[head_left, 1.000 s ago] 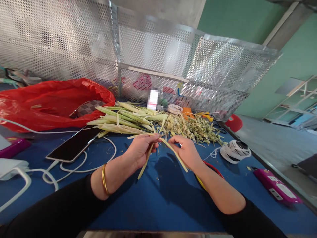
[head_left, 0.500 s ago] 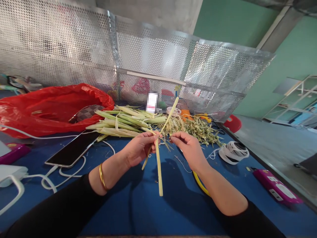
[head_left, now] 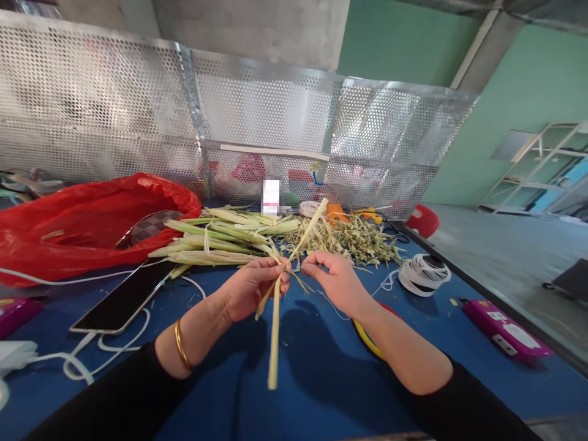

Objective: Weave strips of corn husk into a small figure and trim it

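Note:
Pinched in my left hand, thumb against fingers, are crossed pale yellow-green husk strips. One long strip runs up to the right and another hangs down over the blue table; thin frayed ends stick out toward the right. My right hand is just to the right of the crossing, thumb and index finger pressed together. Whatever lies between those fingertips is too small to make out. Behind my hands lies a pile of husks, with a heap of short trimmings beside it.
A red plastic bag and a phone with white cables lie left. On the right are a spool of white string, its loose end trailing toward my hand, and a purple box. A perforated metal panel stands behind.
The view has shifted, so most things appear farther left. My left hand keeps its grip on the crossed strips, and my right hand stays pinched close beside them.

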`<state>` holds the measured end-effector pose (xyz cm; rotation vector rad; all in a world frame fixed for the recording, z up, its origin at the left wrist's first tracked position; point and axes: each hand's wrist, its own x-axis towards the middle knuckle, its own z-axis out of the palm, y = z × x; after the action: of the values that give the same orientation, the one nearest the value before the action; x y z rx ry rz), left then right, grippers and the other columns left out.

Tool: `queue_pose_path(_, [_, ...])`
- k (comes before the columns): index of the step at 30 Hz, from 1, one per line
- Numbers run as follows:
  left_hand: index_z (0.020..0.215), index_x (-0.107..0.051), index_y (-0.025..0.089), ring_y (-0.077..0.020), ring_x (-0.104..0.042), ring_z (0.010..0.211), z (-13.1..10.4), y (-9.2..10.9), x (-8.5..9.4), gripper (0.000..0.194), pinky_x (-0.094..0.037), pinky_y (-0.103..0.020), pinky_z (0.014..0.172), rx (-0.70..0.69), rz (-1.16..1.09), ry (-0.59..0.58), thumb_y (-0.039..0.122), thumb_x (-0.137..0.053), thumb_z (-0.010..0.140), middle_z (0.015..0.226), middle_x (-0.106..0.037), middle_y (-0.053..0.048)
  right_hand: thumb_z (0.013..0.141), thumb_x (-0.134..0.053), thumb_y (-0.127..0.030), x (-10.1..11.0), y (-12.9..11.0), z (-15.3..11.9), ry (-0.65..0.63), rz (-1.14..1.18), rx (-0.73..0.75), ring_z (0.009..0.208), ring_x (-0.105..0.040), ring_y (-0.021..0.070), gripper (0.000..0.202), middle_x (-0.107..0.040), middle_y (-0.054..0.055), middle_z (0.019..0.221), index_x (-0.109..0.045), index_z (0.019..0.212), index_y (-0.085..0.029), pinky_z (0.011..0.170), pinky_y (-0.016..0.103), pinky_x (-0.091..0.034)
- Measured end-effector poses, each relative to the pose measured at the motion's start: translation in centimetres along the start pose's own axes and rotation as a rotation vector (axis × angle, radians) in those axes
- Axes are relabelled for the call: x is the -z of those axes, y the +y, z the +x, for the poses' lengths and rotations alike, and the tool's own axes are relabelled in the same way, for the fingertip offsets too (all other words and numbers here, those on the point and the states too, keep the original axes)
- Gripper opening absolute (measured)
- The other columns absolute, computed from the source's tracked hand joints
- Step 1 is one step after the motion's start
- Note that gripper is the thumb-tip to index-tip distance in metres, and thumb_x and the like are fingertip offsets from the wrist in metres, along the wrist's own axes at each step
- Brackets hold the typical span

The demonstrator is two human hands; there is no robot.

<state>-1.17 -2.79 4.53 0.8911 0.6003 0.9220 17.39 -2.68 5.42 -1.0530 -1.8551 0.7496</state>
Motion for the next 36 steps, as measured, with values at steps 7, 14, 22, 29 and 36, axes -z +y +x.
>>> queue_pose_path(7, [0.076, -0.065, 0.011, -0.0084, -0.053, 0.049, -0.1, -0.5, -0.2, 0.009, -0.044, -0.016, 0.048, -0.008, 0.022, -0.019, 0.017, -0.07, 0.072, 0.055, -0.054, 0.0, 0.084, -0.055, -0.022, -0.2, 0.4, 0.2, 0.061, -0.143, 0.151, 0.071, -0.057, 0.0154, 0.016, -0.062, 0.001, 0.071, -0.062, 0.07, -0.02, 0.069, 0.027, -0.043])
queue_pose_path(14, [0.079, -0.062, 0.011, -0.0081, -0.053, 0.052, 0.3, -0.4, -0.5, 0.003, -0.046, -0.016, 0.046, -0.081, -0.155, 0.154, 0.009, -0.06, 0.078, 0.061, -0.054, 0.001, 0.087, -0.053, -0.026, 0.2, 0.1, 0.0, 0.222, -0.099, 0.191, 0.087, -0.062, 0.0196, 0.014, -0.067, 0.005, 0.089, -0.066, 0.085, -0.022, 0.081, 0.032, -0.045])
queue_pose_path(22, [0.079, -0.063, 0.011, -0.0076, -0.054, 0.052, 0.6, -1.2, -0.5, 0.007, -0.046, -0.015, 0.045, -0.07, -0.226, 0.196, 0.008, -0.057, 0.08, 0.063, -0.056, 0.0, 0.085, -0.06, -0.027, -1.3, 0.8, -1.0, 0.236, -0.559, 0.406, 0.08, -0.061, 0.0195, 0.006, -0.069, 0.003, 0.082, -0.063, 0.084, -0.022, 0.097, 0.041, -0.034])
queue_pose_path(29, [0.078, -0.066, 0.011, -0.0077, -0.056, 0.052, 0.8, -2.2, -0.7, 0.003, -0.047, -0.016, 0.048, -0.127, -0.138, 0.254, 0.013, -0.066, 0.075, 0.063, -0.063, -0.002, 0.089, -0.05, -0.021, -1.9, 0.9, -1.0, 0.201, -0.686, 0.448, 0.07, -0.057, 0.0165, 0.02, -0.062, 0.001, 0.068, -0.058, 0.071, -0.022, 0.096, 0.038, -0.035])
queue_pose_path(36, [0.076, -0.069, 0.009, -0.0082, -0.061, 0.055, 0.3, -1.1, -1.0, 0.014, -0.043, -0.015, 0.044, -0.18, 0.064, 0.378, 0.023, -0.067, 0.076, 0.081, -0.071, -0.009, 0.078, -0.052, -0.016, -0.1, 0.2, -0.8, 0.108, -0.289, 0.263, 0.099, -0.059, 0.0233, 0.025, -0.067, 0.007, 0.101, -0.063, 0.1, -0.02, 0.095, 0.039, -0.038])
